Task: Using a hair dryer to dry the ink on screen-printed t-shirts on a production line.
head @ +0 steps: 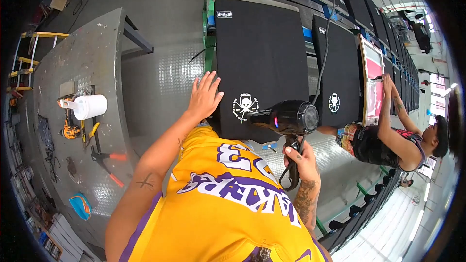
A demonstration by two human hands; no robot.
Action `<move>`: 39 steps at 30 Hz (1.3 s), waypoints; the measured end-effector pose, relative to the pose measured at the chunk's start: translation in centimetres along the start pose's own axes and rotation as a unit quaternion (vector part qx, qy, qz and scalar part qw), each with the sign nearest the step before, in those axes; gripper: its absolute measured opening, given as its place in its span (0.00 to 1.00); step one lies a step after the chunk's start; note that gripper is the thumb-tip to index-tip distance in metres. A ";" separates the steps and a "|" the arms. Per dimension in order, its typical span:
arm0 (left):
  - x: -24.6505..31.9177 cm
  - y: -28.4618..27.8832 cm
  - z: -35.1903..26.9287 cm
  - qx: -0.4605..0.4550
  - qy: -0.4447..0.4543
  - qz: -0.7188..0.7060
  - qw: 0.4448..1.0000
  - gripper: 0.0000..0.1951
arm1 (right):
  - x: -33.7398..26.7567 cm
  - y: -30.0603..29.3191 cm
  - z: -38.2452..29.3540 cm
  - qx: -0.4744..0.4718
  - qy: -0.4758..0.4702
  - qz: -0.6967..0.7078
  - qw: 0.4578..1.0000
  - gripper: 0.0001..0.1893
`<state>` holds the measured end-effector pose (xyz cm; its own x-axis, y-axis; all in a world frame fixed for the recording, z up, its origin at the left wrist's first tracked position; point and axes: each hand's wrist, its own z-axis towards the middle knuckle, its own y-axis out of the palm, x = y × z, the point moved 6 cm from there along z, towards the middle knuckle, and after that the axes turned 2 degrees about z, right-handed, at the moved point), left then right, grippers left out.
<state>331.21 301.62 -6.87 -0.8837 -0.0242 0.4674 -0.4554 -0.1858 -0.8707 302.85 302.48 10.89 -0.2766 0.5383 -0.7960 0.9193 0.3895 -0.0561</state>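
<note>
My right hand [304, 158] grips the handle of a black hair dryer [287, 118], whose nozzle points left over a white skull print [245, 107] on a black fabric panel [260, 54]. The panel lies on a flat printing board, with a small white label near its far left corner. At the panel's left edge rests my left hand [205, 96], fingers spread and holding nothing. The dryer's cord [325, 43] runs up and away past the panel's right side. A second black panel [336, 69] with a similar skull print lies to the right.
A co-worker [397, 142] at the right holds a framed printing screen [372, 83] with both hands. More black panels stretch along the blue and green rack. On the grey table [109, 43] at left are a white plastic jug [91, 106], a cordless drill [70, 129] and red-handled cutters [109, 162].
</note>
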 end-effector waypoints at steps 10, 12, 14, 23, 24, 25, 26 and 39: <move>0.6 -0.3 -2.2 -0.008 -0.010 0.006 1.000 0.25 | -1.5 3.9 4.0 -0.090 -0.041 -0.015 0.995 0.13; 0.8 -0.5 -2.6 0.005 -0.010 0.015 1.000 0.25 | -2.3 3.6 5.4 -0.083 -0.061 -0.031 0.994 0.14; 1.6 -0.6 -3.6 0.020 -0.010 0.023 0.999 0.25 | -2.5 2.8 6.0 -0.069 -0.068 -0.031 0.995 0.13; 4.5 0.6 -7.1 0.033 -0.116 0.058 0.991 0.23 | -1.0 -2.4 5.8 -0.077 -0.087 -0.026 0.993 0.19; 5.1 0.7 -7.2 0.034 -0.114 0.064 0.991 0.23 | -0.7 -2.8 5.5 -0.083 -0.086 -0.015 0.993 0.20; 5.4 0.7 -7.5 0.039 -0.126 0.063 0.989 0.23 | -0.4 -3.1 5.2 -0.090 -0.085 -0.004 0.992 0.20; 5.8 0.8 -7.8 0.043 -0.137 0.064 0.988 0.23 | -0.1 -3.5 4.9 -0.099 -0.087 0.002 0.991 0.20; 10.9 0.6 -11.1 0.006 -0.153 0.155 0.976 0.24 | 2.6 -5.1 3.9 -0.210 -0.085 0.041 0.973 0.22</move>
<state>320.08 312.17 -3.95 -0.9040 -0.3736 0.2076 -0.1690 -0.1336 -0.9765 298.52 299.02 6.78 -0.1243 0.4625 -0.8778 0.7314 0.6406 0.2340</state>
